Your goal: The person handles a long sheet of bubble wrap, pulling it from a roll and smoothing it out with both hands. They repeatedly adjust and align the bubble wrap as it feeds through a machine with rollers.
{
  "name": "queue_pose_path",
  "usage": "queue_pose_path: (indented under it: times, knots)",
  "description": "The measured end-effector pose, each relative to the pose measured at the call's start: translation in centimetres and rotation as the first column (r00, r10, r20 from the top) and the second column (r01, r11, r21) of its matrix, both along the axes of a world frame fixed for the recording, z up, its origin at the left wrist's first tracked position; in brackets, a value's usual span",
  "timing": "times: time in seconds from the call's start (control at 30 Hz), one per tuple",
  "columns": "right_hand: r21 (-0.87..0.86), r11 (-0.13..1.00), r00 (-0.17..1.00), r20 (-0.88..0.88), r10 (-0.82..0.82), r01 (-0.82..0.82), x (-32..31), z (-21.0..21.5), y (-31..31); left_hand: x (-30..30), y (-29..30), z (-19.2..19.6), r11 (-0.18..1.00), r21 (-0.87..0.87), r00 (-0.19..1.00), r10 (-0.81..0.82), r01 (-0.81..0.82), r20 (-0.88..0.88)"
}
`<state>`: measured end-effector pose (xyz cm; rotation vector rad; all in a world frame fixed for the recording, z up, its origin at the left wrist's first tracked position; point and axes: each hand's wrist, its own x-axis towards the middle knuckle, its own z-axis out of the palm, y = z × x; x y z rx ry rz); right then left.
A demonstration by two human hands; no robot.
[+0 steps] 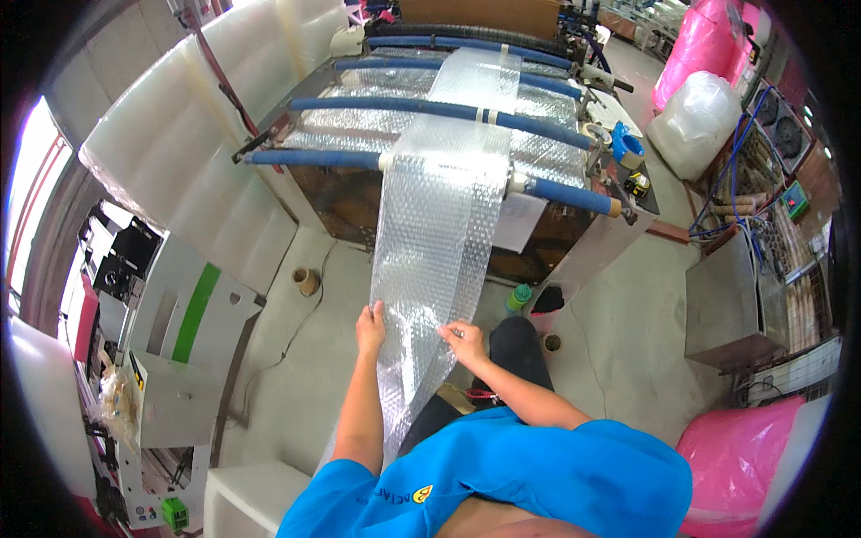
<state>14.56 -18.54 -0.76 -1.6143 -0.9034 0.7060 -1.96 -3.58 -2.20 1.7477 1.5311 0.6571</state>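
leftmost, at eight to nine o'clock, stands a grey-and-white metal machine with a broad green stripe (pixel 193 314). beyond it, at ten o'clock, a tall bank of milky white plastic-wrapped stock (pixel 206 125) leans inward, and a short brown cardboard tube (pixel 306 282) is upright on the floor at nine o'clock.

next, between seven and eight o'clock, the left hand (pixel 371 330) is curled nearly closed, thumb up, with the left edge of a long clear bubble-wrap sheet (pixel 437 238) in its grip. that sheet comes from twelve o'clock, drapes over the nearest of several blue-covered long round bars (pixel 314 160), slopes down between the hands and narrows toward seven o'clock in front of the body. at five o'clock the right hand (pixel 465 341) has thumb and forefinger pinched together on the sheet's right edge, the other fingers bent.

below the right hand, between five and six o'clock, spreads the person's bright blue short-sleeved shirt (pixel 538 457). a small green bottle (pixel 518 298) stands on the floor between three and four o'clock. farther right, a black-and-yellow tape measure (pixel 638 185) lies at two o'clock, a boxy grey metal cabinet (pixel 722 305) stands at three, and a glossy pink plastic-wrapped bundle (pixel 740 466) sits at four.
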Motion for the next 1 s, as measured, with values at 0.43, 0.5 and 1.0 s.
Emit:
queue_pose_path:
  times: [0.43, 0.5, 1.0]
  knots:
    - [0.112, 0.991, 0.987, 0.136, -0.086, 0.071, 6.8, 4.4, 6.6, 6.3, 7.9, 3.9, 0.995, 0.054, 0.985, -0.093, 0.085, 0.147]
    - [0.229, 0.969, 0.967, 0.211, -0.146, 0.096, 7.2, 5.3, 8.0, 7.0, 8.6, 5.5, 0.996, 0.085, 0.989, -0.038, 0.026, 0.14]
    - [-0.11, 0.994, 0.986, -0.158, -0.046, 0.029, -0.8, 8.8, 1.3, 0.3, 0.8, 6.6, 0.999, 0.008, 0.996, -0.039, 0.039, 0.082]
